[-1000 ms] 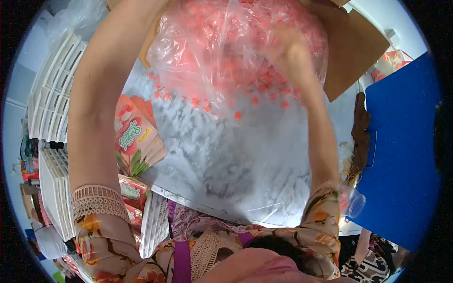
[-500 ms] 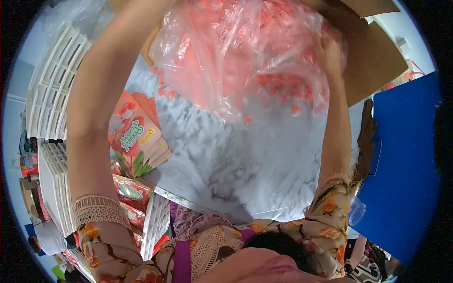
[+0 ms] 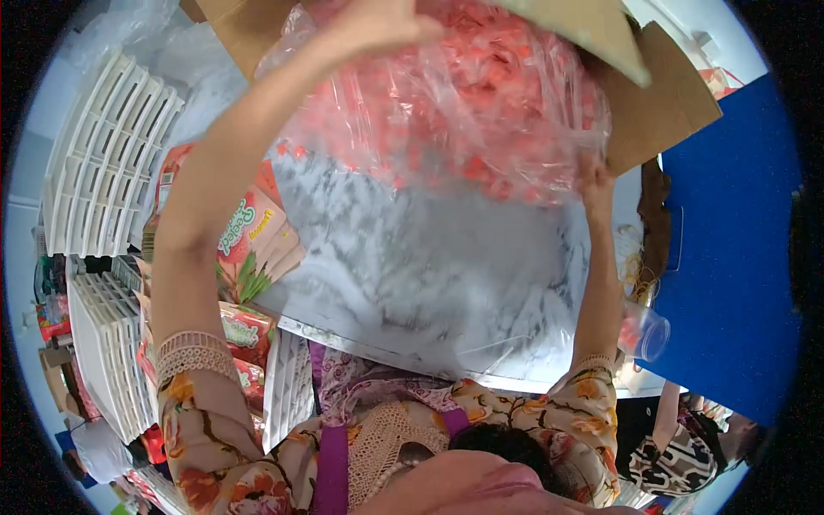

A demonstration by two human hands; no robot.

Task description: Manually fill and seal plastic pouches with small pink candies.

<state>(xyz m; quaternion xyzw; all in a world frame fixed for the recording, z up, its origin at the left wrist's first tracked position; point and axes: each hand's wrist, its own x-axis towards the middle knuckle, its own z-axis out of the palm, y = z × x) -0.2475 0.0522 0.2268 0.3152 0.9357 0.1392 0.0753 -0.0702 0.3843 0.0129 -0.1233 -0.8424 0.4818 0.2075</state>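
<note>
A large clear plastic bag [image 3: 369, 116] of small red-orange pieces spills from a cardboard box [image 3: 661, 103] at the far side of the table. My right hand [image 3: 594, 176] is closed on the bag's near right edge. Over the bag's far part, my left hand [image 3: 390, 27] reaches in from the left, blurred and partly cut off by the frame top. Its fingers look stretched out, with nothing visible in them. Several loose red pieces lie by the bag's near edge on the marbled grey-white tabletop [image 3: 412, 275].
Fanned printed pouches [image 3: 270, 240] lie at the table's left. Beyond them stand stacked white plastic trays [image 3: 112, 163]. On the right are a blue panel [image 3: 730, 232] and a clear plastic jar [image 3: 650, 335]. Another person's patterned clothing [image 3: 674, 459] shows at lower right.
My left hand has come into view over the bag. My right hand has moved nearer to me with the bag's edge. A cardboard flap now hangs over the bag's far right.
</note>
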